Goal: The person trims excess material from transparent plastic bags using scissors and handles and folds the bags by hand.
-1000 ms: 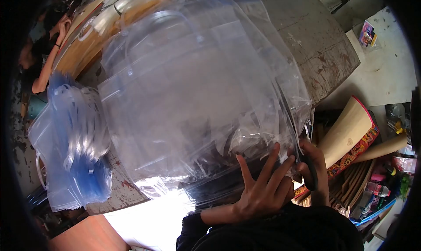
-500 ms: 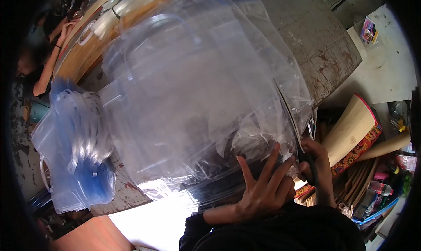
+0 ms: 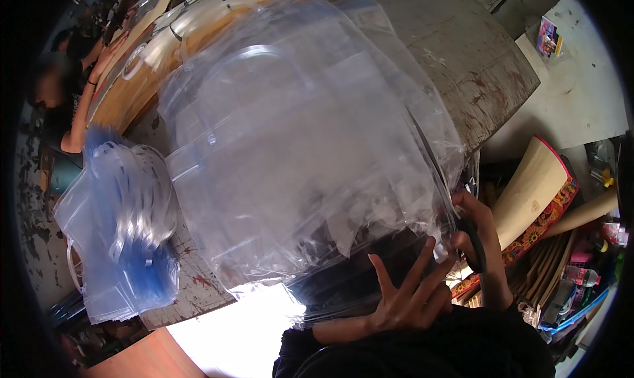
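Note:
A stack of clear plastic bags with a looped handle lies spread over the worktable in front of me. My right hand is closed around the black handles of long scissors. Their blades point away from me along the right side of the plastic. Beside it, my left hand rests on the plastic's near edge with fingers spread, its fingertips close to the scissors. Dark, crumpled plastic shows just beyond the left fingers.
A pile of clear and blue plastic bags with white handles lies on the left of the scratched table. At far left, a person's arm reaches over another work surface. Rolled material and assorted items stand at right.
My left hand has shifted slightly towards me and to the right. The right hand with the scissors has moved a little the same way. The other person's arm has shifted too.

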Available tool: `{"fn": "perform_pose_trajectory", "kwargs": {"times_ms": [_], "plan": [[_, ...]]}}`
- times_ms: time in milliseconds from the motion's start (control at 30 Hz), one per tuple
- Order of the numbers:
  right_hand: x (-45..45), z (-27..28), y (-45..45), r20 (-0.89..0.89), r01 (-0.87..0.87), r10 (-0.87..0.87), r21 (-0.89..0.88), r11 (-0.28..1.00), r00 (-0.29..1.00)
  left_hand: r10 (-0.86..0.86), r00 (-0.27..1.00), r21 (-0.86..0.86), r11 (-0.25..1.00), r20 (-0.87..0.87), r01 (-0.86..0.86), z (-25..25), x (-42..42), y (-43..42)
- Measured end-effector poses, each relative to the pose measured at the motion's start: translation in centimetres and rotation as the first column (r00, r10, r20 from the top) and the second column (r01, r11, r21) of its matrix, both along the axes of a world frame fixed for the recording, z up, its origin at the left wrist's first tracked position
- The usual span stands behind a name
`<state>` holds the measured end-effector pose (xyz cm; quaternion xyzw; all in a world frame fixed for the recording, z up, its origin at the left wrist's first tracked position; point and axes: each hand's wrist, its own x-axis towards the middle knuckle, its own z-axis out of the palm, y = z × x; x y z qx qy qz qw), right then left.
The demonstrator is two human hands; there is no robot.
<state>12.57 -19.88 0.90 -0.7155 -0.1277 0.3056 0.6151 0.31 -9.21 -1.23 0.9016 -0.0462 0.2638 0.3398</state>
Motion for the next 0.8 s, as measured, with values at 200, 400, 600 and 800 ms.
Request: {"fn": "perform_pose_trajectory", "kwargs": {"times_ms": [200,400,600,800], "plan": [[-0.2,-0.3,-0.3,-0.013,-0.007,0.008,0.048,0.999,1.000,-0.022,1.000,0.002,1.000,0.016,0.022,0.1,-0.4,-0.2],[-0.4,-0.2,0.3,0.007,0.047,-0.048,0.062,0.997,0.999,-0.043,0.999,-0.050,0.998,0.001,0.043,-0.1,-0.5,-0.5],[0.0,0.2,-0.3,0.037,0.022,-0.023,0.027,0.999,0.999,-0.024,1.000,-0.081,0.996,-0.001,0.023,0.2,-0.7,-0.1],[-0.4,0.5,-0.4,-0.044,0.129,-0.122,0.232,0.964,0.992,0.052,0.992,-0.230,0.973,0.114,-0.025,0.1,-0.8,1.7]]}}
